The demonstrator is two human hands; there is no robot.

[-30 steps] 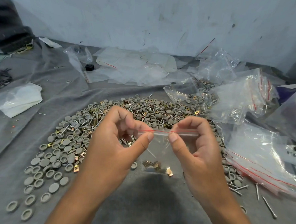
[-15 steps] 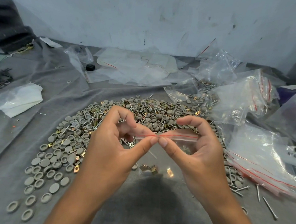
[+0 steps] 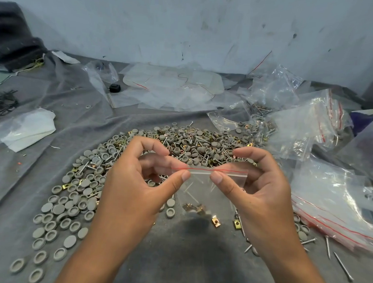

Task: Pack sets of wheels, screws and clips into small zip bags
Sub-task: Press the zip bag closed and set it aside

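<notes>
Zip bag (image 3: 202, 192), clear with red seal line, was held at frame centre; left hand (image 3: 133, 190) and right hand (image 3: 258, 195) each pinched its top edge above grey wheels (image 3: 77, 192) heaped on cloth (image 3: 179, 260).

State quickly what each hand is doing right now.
Left hand: pinches the zip bag at its top strip.
Right hand: pinches the same strip.

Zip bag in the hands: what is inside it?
Inside the zip bag, several screws and brass clips show through the plastic. Any wheels cannot be made out; the hands cover its sides.
</notes>
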